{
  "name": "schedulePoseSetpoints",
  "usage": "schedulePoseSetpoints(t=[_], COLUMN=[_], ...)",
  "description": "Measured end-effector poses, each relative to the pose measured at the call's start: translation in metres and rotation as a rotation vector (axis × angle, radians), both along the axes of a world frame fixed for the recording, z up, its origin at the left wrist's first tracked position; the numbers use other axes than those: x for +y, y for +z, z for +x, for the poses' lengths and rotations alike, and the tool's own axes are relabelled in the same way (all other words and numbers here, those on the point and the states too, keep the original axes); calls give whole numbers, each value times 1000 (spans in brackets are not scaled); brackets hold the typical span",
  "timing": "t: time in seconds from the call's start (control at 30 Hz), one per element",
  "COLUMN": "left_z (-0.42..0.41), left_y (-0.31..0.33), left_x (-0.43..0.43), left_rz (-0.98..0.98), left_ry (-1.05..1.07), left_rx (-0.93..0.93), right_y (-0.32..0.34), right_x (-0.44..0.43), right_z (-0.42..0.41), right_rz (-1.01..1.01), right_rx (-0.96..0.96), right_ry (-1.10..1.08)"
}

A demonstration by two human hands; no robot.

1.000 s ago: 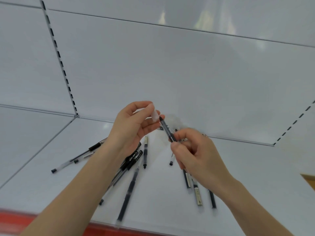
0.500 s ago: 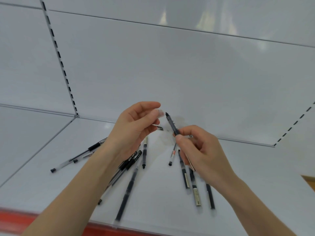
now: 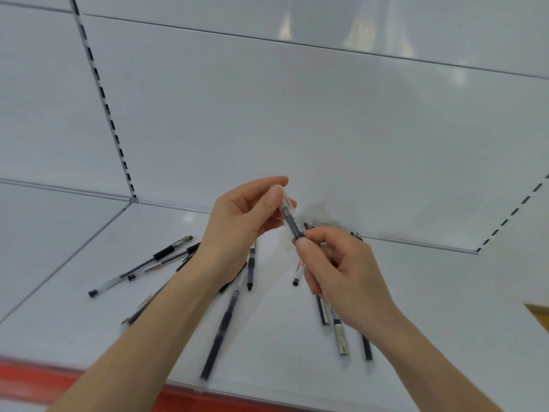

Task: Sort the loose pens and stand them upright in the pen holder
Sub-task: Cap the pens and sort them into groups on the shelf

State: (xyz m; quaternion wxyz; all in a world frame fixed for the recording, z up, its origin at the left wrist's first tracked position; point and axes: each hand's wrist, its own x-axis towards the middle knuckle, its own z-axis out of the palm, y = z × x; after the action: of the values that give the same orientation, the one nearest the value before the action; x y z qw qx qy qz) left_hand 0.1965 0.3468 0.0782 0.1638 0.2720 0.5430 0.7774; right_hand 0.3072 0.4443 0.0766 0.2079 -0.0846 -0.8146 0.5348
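Nearest the camera ran the red front edge (image 3: pixel 44 382) of a white shelf (image 3: pixel 89 337), and both bare forearms reached over it. Loose pens lay flat on the shelf: a long dark pen (image 3: pixel 221 325) between the forearms, a right-hand cluster (image 3: pixel 340 337) partly under the right wrist, and a left-hand group (image 3: pixel 142 266) fanned out well apart beyond the left forearm.

Above these, the right hand (image 3: pixel 341 272) pinched the lower barrel of the held pen (image 3: pixel 292 223) between thumb and curled fingers. The left hand (image 3: pixel 240 218), slightly farther and higher, pinched the clear cap (image 3: pixel 285 202) at the pen's upper end between thumb and forefinger. The pen's long axis stood steeply, its top leaning left, so the cap lay straight up the barrel from the right hand's grip. The cap appeared to sit over the tip; whether it was fully home could not be told. Any further push would probably need to run along that axis, the two hands closing toward each other.

Just behind the hands a pale, translucent blurred shape (image 3: pixel 322 217) rested near the shelf's back corner; it may have been the pen holder, but that could not be told. No pen stood upright anywhere in view, so the sorting seemed at an early stage.

Farthest was the white back panel (image 3: pixel 297 129) with its slotted upright (image 3: pixel 104 96).
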Motion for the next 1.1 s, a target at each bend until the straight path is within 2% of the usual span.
schedulePoseSetpoints(t=[0.2,0.3,0.4,0.47,0.6,0.77,0.87,1.1], left_z=[4,-1,-11,-18,-31,-40,-45,-54], left_y=[3,1,-8,-19,-39,-46,-51,-57], left_x=[1,-3,-11,-17,-33,-45,-50,-54], left_rz=[16,3,-112,-287,-759,-998,-1080,-1067], left_ry=[-12,9,95,203,390,430,446,453], left_rx=[-25,-67,-46,55,380,496,560,552], right_y=[-7,-4,-7,-14,-34,-55,-62,-49], right_x=[-4,3,12,20,27,25,29,39], right_z=[-5,-11,-17,-25,-52,-91,-100,-97], right_rz=[-4,12,8,36,269,796,936,1023], right_rx=[30,-46,-144,-202,-325,-309,-329,-353], right_ry=[-5,51,107,77,64,241,358,480])
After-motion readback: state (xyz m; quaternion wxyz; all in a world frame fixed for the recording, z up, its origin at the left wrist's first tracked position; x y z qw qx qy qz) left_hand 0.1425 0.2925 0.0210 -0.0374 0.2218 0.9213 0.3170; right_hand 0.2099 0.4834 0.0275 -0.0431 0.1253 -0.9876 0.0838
